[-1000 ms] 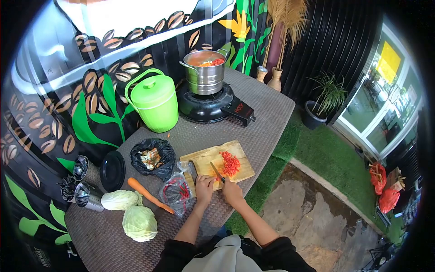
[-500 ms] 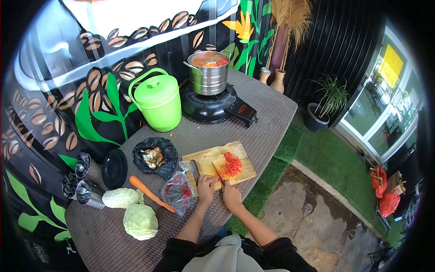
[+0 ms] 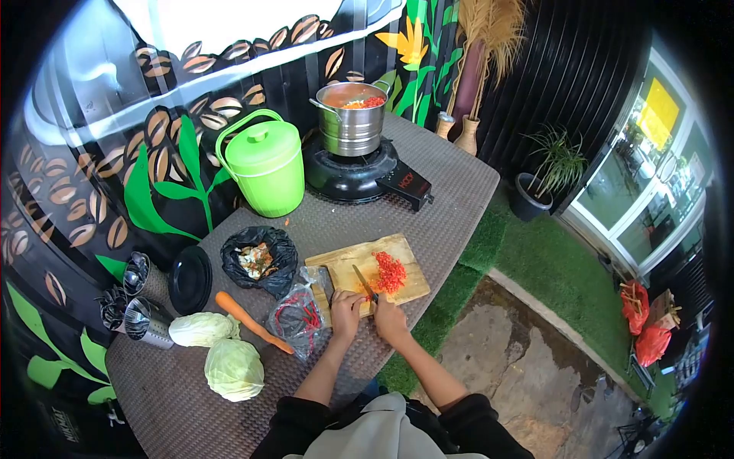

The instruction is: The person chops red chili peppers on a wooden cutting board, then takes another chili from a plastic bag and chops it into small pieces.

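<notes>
My right hand (image 3: 391, 317) grips a knife (image 3: 361, 278), its blade pointing away from me over the wooden cutting board (image 3: 415, 284). Beside it, my left hand (image 3: 346, 312) rests at the board's near edge with fingers curled down close to the blade. Small reddish-orange bits show by those fingertips; what they pinch is mostly hidden. A heap of finely chopped red pieces (image 3: 391, 271), looking like chili, lies right of the blade. Left of my left hand, a clear plastic bag (image 3: 294, 323) with whole red chilies touches the board.
Left on the table are a carrot (image 3: 248, 321), a cabbage (image 3: 233, 369), a paler elongated cabbage (image 3: 202, 330), a black bag of scraps (image 3: 283, 256) and metal utensil cups (image 3: 153, 330). Behind stand a green lidded bucket (image 3: 267, 172) and a steel pot (image 3: 352, 130) on a portable stove (image 3: 344, 180).
The whole view has shifted slightly. The knife's blade has tilted a little further left, and my hands stay close together at the board's near edge.
</notes>
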### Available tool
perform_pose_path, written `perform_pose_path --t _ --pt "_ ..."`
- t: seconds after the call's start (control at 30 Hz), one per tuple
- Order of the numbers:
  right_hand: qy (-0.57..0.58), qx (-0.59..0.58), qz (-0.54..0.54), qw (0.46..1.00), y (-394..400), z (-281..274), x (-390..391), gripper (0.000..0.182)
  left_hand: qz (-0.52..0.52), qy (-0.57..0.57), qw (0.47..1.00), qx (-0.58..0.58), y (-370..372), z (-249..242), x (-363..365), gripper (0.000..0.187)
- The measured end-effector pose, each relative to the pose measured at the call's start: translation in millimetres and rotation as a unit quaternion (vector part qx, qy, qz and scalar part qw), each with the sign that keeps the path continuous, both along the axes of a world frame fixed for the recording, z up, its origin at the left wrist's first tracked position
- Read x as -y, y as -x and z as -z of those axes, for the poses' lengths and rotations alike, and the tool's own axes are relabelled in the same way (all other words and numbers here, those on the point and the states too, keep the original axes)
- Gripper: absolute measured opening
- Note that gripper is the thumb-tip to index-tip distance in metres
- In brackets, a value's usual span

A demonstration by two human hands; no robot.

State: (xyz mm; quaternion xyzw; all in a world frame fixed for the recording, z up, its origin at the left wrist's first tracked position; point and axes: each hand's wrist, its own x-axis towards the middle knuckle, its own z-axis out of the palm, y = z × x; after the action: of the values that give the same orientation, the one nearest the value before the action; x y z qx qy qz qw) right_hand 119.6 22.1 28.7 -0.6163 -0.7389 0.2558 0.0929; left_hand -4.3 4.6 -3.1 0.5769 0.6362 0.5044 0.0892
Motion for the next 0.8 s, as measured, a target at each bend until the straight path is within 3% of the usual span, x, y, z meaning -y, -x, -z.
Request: perform_pose_path --t 0.2,0.3,0.5,0.7,0.8 --pt "-0.022 0.001 -0.023 0.999 -6 -1 4 0.032 -0.008 -0.016 1.0 0.0 1 0 -2 0.008" --pt "0.003 0.01 0.028 1.0 5 5 10 0.033 -0.006 -0.018 1.0 0.001 0 1 -2 0.008" --pt "-0.03 0.007 -0.03 0.999 -2 -6 -2 0.03 -0.006 -0.014 1.0 -0.003 -1 -3 0 0.008" --pt "0.03 -0.005 0.028 0.999 8 -5 14 0.029 -0.003 -0.009 1.0 -0.006 -2 -2 -1 0.008" --pt "-0.02 -0.009 0.01 1.0 7 -4 5 0.027 0.0 -0.006 1.0 -0.006 0 0 3 0.009"
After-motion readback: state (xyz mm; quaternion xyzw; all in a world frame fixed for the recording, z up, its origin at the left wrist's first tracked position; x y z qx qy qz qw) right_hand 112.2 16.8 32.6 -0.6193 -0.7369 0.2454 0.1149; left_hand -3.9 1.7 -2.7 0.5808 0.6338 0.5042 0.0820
